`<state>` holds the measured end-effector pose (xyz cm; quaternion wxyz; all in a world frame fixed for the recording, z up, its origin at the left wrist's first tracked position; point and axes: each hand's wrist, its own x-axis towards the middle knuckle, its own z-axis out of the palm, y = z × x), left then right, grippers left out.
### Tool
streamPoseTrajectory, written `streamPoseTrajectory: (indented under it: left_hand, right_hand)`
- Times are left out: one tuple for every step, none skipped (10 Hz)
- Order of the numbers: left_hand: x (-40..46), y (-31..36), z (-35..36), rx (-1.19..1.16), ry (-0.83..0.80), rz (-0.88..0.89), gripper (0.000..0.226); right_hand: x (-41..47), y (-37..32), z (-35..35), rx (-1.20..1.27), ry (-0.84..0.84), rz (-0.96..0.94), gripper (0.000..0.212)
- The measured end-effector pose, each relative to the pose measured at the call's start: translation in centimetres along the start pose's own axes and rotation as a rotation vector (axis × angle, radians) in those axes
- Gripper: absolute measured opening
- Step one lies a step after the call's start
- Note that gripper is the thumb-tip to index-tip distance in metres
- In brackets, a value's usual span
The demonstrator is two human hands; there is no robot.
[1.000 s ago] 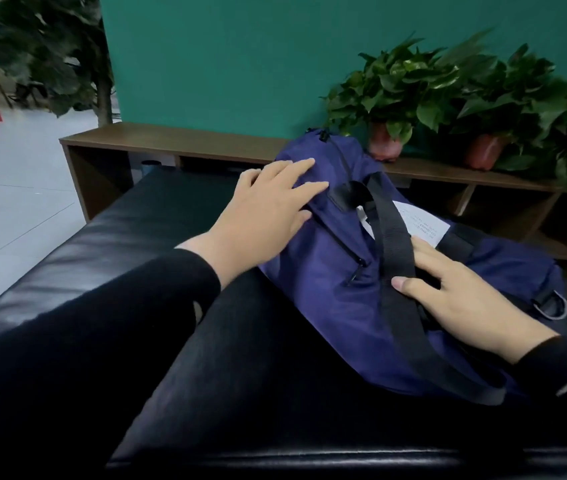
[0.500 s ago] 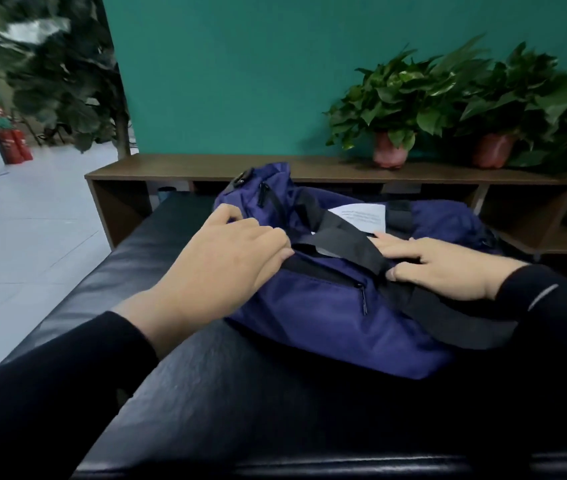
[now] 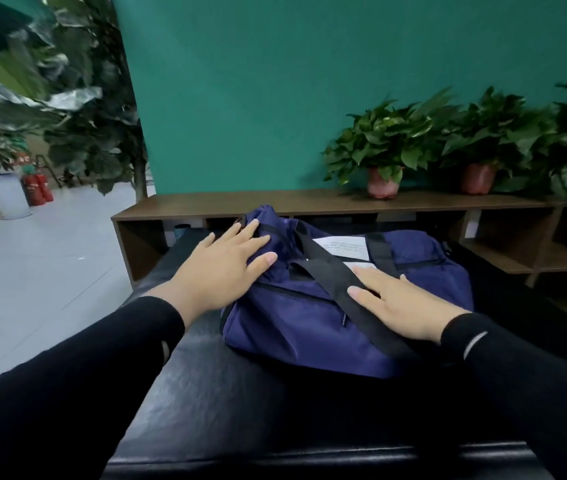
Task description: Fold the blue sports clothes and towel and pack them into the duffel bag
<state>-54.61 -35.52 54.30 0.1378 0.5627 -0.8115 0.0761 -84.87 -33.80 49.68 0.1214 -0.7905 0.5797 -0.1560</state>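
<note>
Left hand (image 3: 221,271) & right hand (image 3: 403,303), fingers straight, lie flat on blue duffel bag (image 3: 309,327) w/ black strap (image 3: 337,278), on black counter (image 3: 240,393).

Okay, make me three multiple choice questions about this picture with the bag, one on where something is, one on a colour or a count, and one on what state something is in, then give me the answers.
1. Where does the duffel bag lie?
A. on the black padded bench
B. on the wooden shelf
C. on the floor

2. How many pink plant pots stand on the wooden shelf?
A. none
B. two
C. five

3. How does the left hand lie?
A. clenched in a fist in the air
B. pinching the white paper
C. flat on the bag, fingers straight

Answers:
1 A, the bag rests on the black bench.
2 B, one pot and another pot show.
3 C, its fingers lie spread on the bag's left end; the right hand lies flat too.
</note>
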Motion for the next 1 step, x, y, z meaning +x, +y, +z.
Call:
streamPoseTrajectory:
  left_hand:
    - [-1.55, -0.29, -0.52, -0.01, 0.064, -0.003, 0.069]
  right_hand:
    - [-1.48, -1.42, -1.39, 0.063, 0.089, -0.017, 0.045]
